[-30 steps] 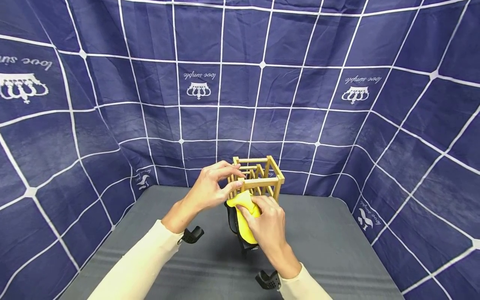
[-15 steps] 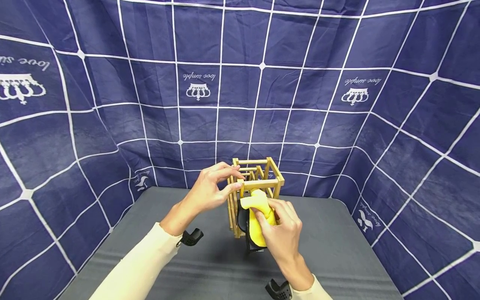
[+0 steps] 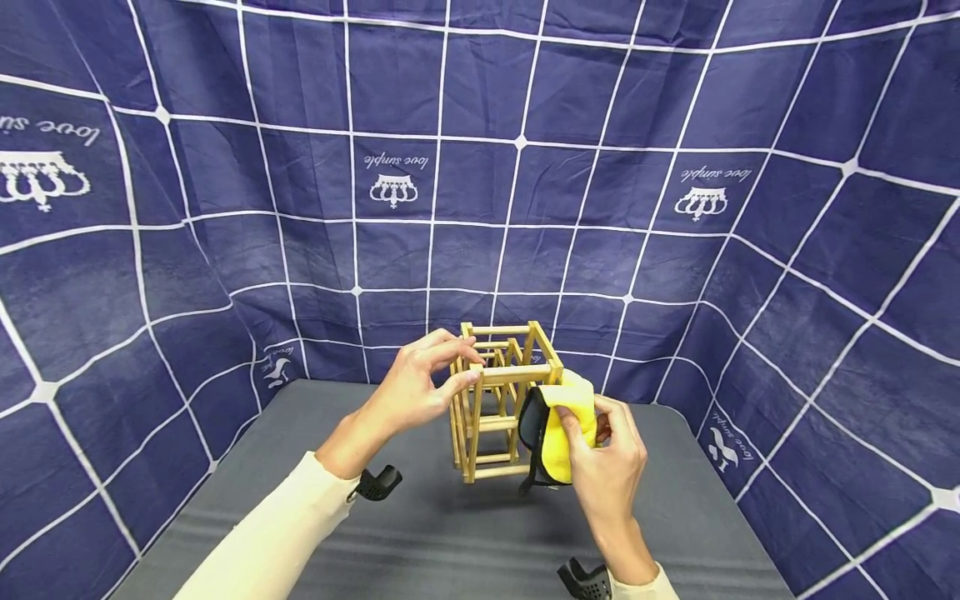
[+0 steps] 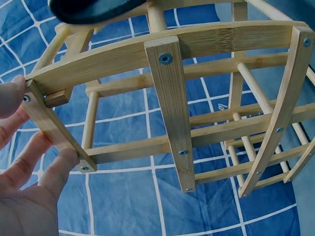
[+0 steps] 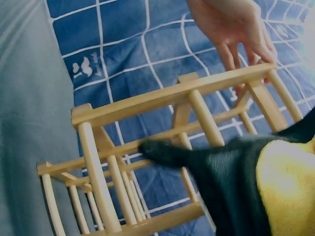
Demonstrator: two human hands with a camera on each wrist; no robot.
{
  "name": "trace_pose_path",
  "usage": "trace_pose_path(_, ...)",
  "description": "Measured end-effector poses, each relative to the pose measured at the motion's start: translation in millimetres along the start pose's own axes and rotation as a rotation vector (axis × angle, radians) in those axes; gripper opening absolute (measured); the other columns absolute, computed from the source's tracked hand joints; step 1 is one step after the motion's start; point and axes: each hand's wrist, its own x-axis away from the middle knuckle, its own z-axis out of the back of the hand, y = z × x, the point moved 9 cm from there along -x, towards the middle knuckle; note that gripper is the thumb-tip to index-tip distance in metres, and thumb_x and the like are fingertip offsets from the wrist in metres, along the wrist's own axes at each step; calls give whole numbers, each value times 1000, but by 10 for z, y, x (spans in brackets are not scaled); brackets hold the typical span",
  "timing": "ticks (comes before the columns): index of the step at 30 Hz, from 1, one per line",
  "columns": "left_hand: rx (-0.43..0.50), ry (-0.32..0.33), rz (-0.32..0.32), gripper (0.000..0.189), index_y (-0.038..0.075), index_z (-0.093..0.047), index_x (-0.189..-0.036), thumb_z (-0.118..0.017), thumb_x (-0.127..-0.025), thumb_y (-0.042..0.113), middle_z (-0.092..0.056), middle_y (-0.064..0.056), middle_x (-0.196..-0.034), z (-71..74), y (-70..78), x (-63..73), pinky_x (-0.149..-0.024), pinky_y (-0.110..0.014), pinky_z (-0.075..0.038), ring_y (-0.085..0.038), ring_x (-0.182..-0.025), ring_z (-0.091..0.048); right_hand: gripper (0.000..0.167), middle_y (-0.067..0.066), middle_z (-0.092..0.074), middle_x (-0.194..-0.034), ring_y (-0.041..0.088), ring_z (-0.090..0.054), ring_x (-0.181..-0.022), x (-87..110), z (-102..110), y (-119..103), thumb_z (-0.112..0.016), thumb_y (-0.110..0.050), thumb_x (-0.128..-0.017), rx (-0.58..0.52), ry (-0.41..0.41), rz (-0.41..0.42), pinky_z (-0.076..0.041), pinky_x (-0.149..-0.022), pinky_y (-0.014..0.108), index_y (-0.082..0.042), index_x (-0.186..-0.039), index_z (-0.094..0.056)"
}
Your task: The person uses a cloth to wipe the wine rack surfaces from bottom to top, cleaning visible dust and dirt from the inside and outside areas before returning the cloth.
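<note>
- On the flat grey surface (image 3: 420, 537), head view: pale wooden rack of bars and round rods (image 3: 516, 375) stands before a dark blue sheet with white grid lines (image 3: 468, 179).
- Same view: left hand (image 3: 420, 385) pinches the rack's near left top corner, thumb toward the person; probably a steadying hold.
- Right hand (image 3: 613, 477) grips a soft yellow cloth piece with black edging (image 3: 557, 446), bunched between thumb and fingers, raised at the rack's near right side. Contact with the rack: cannot tell. Held by its yellow part, likely because that folds easily.
- Left wrist view: thumb on the end of the top rail, fingertips (image 4: 69, 160) against the short corner bar. Sheet shows through the gaps between bars. Dark rounded edge at top, too cropped to identify.
- Right wrist view: black flap of the cloth crosses in front of the rods, seemingly outside the rack rather than within it. Right hand's fingers out of sight here.
</note>
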Motion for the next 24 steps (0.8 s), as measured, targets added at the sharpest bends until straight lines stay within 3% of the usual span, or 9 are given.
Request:
trace_pose_path(8,-33,4,-7,10,14,-86,-114,-88,-104,13,-78,-6,-116,-44,9,84,-101,-52,-73,-28,-121,-81,35,7,-64,-80,18,-59,-65,-52,-305,-49,-103,-19,-87,98,-123,-34,-43,-62,27,-3,-104,-77)
trace_pose_path(15,-59,40,-35,11,14,-86,-112,-89,-102,12,-78,-6,-115,-20,39,75,-98,-50,-74,-29,-120,-82,36,7,-66,-82,18,-61,-66,108,-367,20,-102,-14,-80,173,-204,-29,-49,-59,30,-3,-96,-72)
trace_pose_path(19,-46,33,-24,11,15,-86,-113,-89,-103,12,-77,-6,-115,-12,24,51,-100,-50,-74,-29,-120,-81,36,7,-65,-82,19,-60,-66,112,-368,23,-103,-11,-80,141,-190,-11,-45,-60,26,-3,-98,-73)
trace_pose_path(24,-45,8,-11,11,15,-86,-115,-87,-104,13,-79,-6,-121,-31,5,23,-102,-50,-73,-29,-126,-81,34,8,-64,-82,17,-57,-68,-15,-351,-26,-105,-10,-83,67,-114,5,-42,-63,22,-3,-101,-77)
